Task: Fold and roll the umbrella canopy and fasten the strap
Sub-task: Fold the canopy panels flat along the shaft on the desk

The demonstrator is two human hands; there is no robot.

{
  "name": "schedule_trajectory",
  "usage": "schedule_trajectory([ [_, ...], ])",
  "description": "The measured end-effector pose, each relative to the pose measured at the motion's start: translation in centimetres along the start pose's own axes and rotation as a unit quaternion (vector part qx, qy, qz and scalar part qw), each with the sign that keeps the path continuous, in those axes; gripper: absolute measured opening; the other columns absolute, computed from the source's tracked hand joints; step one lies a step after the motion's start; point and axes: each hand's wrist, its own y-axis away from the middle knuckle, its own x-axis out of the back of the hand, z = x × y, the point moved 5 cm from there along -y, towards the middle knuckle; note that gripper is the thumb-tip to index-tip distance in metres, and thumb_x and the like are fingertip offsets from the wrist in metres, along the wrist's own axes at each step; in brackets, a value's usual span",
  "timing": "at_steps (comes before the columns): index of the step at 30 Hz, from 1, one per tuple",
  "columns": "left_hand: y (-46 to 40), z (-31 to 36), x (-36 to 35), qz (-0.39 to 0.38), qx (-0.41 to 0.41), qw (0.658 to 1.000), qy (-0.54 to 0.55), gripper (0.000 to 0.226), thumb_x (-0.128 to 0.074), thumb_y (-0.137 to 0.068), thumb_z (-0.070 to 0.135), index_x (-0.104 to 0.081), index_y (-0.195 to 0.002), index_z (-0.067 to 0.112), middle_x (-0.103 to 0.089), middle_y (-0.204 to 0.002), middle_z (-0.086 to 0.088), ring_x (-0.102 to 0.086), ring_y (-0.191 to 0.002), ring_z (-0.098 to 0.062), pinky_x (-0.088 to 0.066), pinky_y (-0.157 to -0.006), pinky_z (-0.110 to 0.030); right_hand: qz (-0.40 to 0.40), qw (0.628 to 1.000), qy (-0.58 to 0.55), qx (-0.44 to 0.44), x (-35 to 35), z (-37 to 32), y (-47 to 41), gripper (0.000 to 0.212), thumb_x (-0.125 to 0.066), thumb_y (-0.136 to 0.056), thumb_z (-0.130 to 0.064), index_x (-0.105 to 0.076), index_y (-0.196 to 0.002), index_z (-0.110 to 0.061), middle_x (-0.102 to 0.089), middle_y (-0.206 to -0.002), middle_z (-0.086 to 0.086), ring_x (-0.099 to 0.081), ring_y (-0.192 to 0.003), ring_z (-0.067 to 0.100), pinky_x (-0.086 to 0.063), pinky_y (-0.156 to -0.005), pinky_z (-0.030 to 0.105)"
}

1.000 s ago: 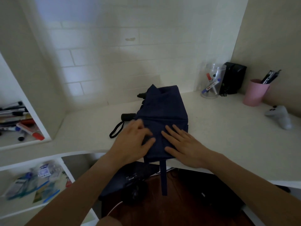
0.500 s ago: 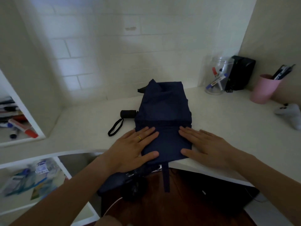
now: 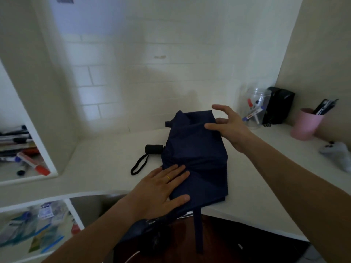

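Head view: my left hand flat, fingers spread, pressing navy canopy near table front edge; right hand fingers open over canopy's far end; strap hangs off edge.

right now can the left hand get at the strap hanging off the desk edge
Probably yes. The left hand lies flat on the near corner of the canopy, and the strap dangles just beside and below it with nothing between. The right hand is at the far end.

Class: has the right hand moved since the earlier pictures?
Yes. The right hand has gone from the canopy's near end to its far end, towards the clear jar.
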Motion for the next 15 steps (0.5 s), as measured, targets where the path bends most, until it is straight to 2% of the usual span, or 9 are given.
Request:
schedule_trajectory([
  [2, 0.0, 0.0, 0.1, 0.0, 0.0, 1.0, -0.005, 0.076, -0.01, -0.096, 0.076, 0.001, -0.161, 0.038, 0.005, -0.169, 0.015, 0.009, -0.154, -0.002, -0.002, -0.127, -0.036, 0.004, 1.0, 0.002, 0.03, 0.3, -0.9, 1.0, 0.056, -0.08, -0.08, -0.007, -0.061, -0.127, -0.031, -0.073, -0.105, 0.014, -0.072, -0.098, 0.025, -0.06, -0.075, 0.03],
  [6, 0.1, 0.2, 0.3, 0.002, 0.0, 1.0, -0.004, 0.077, -0.01, -0.095, 0.076, 0.0, -0.161, 0.037, 0.005, -0.169, 0.015, 0.009, -0.154, -0.001, -0.003, -0.127, -0.036, -0.003, 0.996, 0.021, 0.085, 1.5, -2.2, 5.0, 0.044, -0.08, -0.08, -0.006, -0.069, -0.119, -0.023, -0.075, -0.098, 0.016, -0.073, -0.093, 0.025, -0.06, -0.078, 0.03],
  [10, 0.3, 0.3, 0.3, 0.019, 0.002, 1.0, -0.002, 0.076, -0.012, -0.097, 0.074, -0.004, -0.161, 0.036, 0.002, -0.169, 0.013, 0.008, -0.154, -0.003, -0.005, -0.127, -0.037, 0.001, 0.991, 0.057, 0.119, 1.8, -0.9, 9.6, 0.038, -0.082, -0.076, -0.003, -0.072, -0.109, -0.019, -0.072, -0.091, 0.024, -0.071, -0.085, 0.035, -0.06, -0.082, 0.041],
  [11, 0.5, 0.5, 0.4, 0.039, 0.002, 0.999, 0.003, 0.075, -0.016, -0.098, 0.073, -0.009, -0.161, 0.035, -0.004, -0.169, 0.011, 0.001, -0.155, -0.006, -0.009, -0.127, -0.037, 0.0, 0.99, 0.067, 0.124, 1.7, -0.1, 10.3, 0.038, -0.083, -0.075, -0.001, -0.072, -0.106, -0.019, -0.074, -0.088, 0.021, -0.072, -0.083, 0.032, -0.059, -0.082, 0.038],
  [13, 1.6, 1.0, 1.1, 0.133, 0.015, 0.991, 0.017, 0.069, -0.029, -0.099, 0.069, -0.036, -0.155, 0.029, -0.038, -0.161, 0.002, -0.034, -0.148, -0.017, -0.028, -0.121, -0.039, 0.003, 0.987, 0.099, 0.128, 1.3, 1.7, 11.6, 0.037, -0.083, -0.074, 0.001, -0.071, -0.103, -0.018, -0.075, -0.084, 0.013, -0.073, -0.084, 0.026, -0.059, -0.083, 0.032],
  [14, 2.4, 1.4, 1.9, 0.207, 0.033, 0.978, 0.021, 0.064, -0.038, -0.098, 0.068, -0.055, -0.141, 0.023, -0.059, -0.142, -0.001, -0.054, -0.131, -0.02, -0.041, -0.111, -0.038, 0.008, 0.986, 0.109, 0.128, 1.3, 2.5, 12.1, 0.036, -0.083, -0.074, 0.001, -0.07, -0.103, -0.017, -0.075, -0.082, 0.009, -0.073, -0.082, 0.022, -0.059, -0.083, 0.029],
  [15, 3.4, 1.7, 2.7, 0.287, 0.061, 0.955, 0.035, 0.057, -0.048, -0.094, 0.067, -0.066, -0.12, 0.019, -0.069, -0.118, 0.0, -0.063, -0.108, -0.019, -0.049, -0.096, -0.034, 0.014, 0.985, 0.112, 0.128, 1.2, 3.1, 12.6, 0.035, -0.082, -0.074, 0.002, -0.07, -0.102, -0.015, -0.074, -0.079, 0.004, -0.073, -0.079, 0.017, -0.058, -0.081, 0.026],
])
